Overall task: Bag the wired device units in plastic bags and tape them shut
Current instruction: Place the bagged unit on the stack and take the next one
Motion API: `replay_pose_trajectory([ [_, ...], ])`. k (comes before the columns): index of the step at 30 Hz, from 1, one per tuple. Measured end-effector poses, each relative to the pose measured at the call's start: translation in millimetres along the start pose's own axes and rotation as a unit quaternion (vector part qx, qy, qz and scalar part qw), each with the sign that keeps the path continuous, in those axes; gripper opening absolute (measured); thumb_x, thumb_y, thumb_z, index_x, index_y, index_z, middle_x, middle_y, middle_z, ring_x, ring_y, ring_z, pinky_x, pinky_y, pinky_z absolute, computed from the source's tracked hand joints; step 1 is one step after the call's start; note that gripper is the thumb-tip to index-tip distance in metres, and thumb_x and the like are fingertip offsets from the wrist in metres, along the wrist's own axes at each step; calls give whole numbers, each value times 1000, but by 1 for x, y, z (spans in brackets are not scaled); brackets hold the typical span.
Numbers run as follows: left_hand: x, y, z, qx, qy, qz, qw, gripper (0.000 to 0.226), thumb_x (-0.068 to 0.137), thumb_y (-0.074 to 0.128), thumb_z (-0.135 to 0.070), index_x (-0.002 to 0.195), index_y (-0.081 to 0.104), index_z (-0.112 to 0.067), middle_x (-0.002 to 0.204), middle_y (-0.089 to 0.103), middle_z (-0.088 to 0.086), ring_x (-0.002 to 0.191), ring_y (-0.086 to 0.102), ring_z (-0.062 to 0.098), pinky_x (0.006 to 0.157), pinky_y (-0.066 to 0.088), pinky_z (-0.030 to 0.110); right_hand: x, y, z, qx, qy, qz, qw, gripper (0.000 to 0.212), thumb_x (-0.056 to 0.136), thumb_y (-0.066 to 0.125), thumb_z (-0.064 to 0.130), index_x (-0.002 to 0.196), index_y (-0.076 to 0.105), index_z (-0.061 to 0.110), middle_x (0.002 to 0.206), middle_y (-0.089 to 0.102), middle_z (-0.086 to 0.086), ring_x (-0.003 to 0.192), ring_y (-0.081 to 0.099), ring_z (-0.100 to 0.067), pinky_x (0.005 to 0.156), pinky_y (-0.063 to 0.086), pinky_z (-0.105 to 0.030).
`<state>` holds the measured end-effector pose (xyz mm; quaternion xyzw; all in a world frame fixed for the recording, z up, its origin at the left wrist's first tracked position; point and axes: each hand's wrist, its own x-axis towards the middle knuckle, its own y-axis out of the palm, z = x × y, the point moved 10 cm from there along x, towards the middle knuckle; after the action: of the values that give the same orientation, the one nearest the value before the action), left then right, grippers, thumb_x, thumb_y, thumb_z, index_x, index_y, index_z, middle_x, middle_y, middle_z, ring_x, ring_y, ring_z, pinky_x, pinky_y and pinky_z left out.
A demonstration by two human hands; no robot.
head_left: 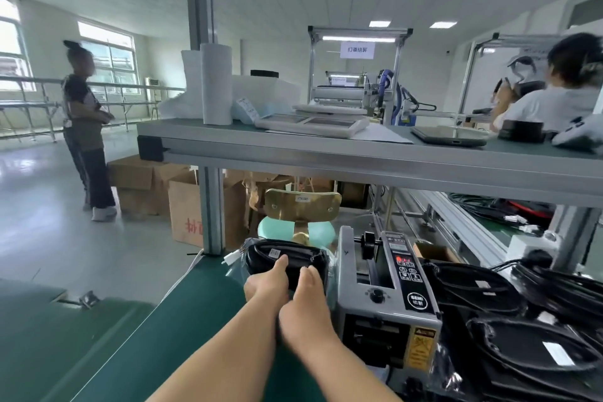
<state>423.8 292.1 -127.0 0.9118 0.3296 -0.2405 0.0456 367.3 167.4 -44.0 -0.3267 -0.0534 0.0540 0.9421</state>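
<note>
A black wired device unit [287,256] in a clear plastic bag lies at the far end of the green belt [182,330], its white connector [232,257] sticking out to the left. My left hand [267,284] rests on its near edge with the thumb on top. Beside it, my right hand [308,287] presses the unit too, thumb on the black casing. The fingers of both hands are hidden beneath the unit. Several more black wired units [509,310] with white labels are piled at the right.
A grey tape dispenser machine [381,297] stands just right of my hands. An aluminium-framed shelf [359,157] with a post [211,209] crosses overhead. A chair [301,215] and cardboard boxes [186,209] sit beyond the belt. One person stands at left, another sits at right.
</note>
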Motion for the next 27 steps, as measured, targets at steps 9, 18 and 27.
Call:
replay_pose_trajectory([
  [9,14,17,10,25,42,111,993,51,87,75,-33,121,63,3,121,67,20,113,65,31,83,51,32,40,13,-14,-93,50,4,994,48,103,27,5,151,27,4,163,19,-7,153,10,-21,123,17,-38],
  [18,15,2,-11,311,54,74,946,74,94,46,-66,119,59,3,107,72,13,102,70,27,75,51,26,32,20,-27,-178,114,75,975,56,100,49,28,146,33,0,155,29,-13,149,19,-27,121,21,-37],
  [27,-89,-45,-41,308,268,116,905,38,101,54,-34,66,56,-17,58,58,-1,50,53,10,53,46,21,-61,-35,45,-41,-18,73,996,40,95,49,9,134,56,14,131,60,-11,107,60,-24,87,50,-29],
])
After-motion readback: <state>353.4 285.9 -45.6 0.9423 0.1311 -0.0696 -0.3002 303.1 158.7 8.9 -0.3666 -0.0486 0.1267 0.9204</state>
